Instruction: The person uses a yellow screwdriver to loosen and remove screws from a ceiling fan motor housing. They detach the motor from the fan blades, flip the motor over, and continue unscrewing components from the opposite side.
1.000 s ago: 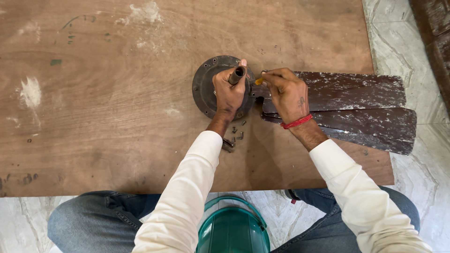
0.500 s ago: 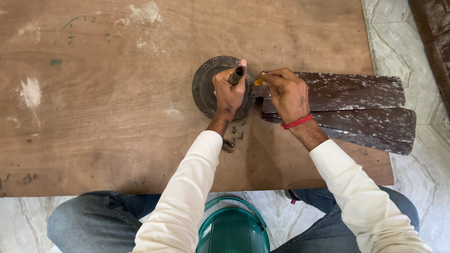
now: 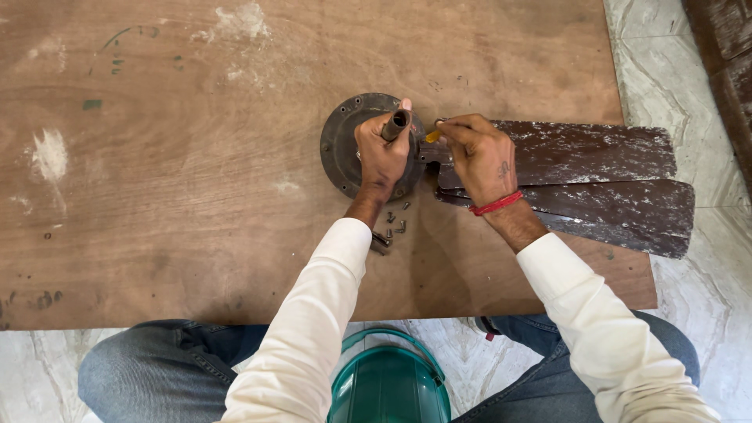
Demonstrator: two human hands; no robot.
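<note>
Nothing has visibly moved since 1.0 s ago: both hands sit on the fan motor hub [image 3: 345,145] in the same pose. Head view, the only 1: the round grey hub lies flat on the brown plywood board [image 3: 172,180], right of board centre. Left hand [image 3: 381,153] is closed around the short shaft [image 3: 396,124] that sticks up from the hub's middle, thumb side up. Right hand [image 3: 479,155], just right of the hub, pinches a small yellow-handled tool [image 3: 432,136] in closed fingers, tip aimed left at the hub's right rim where the blade bracket meets it. 2 dark brown fan blades [image 3: 595,176] run out rightward from the hub, long axis left-right, stacked and slightly fanned, paint flaking white. Right hand is nearer the bracket joint; left hand only steadies the hub. Loose screws [image 3: 398,227] lie just below the hub, near the left wrist. Red thread band [image 3: 495,205] on the right wrist. Green helmet [image 3: 389,384] sits below the board edge, between the knees. No packages, labels or signs visible.
</note>
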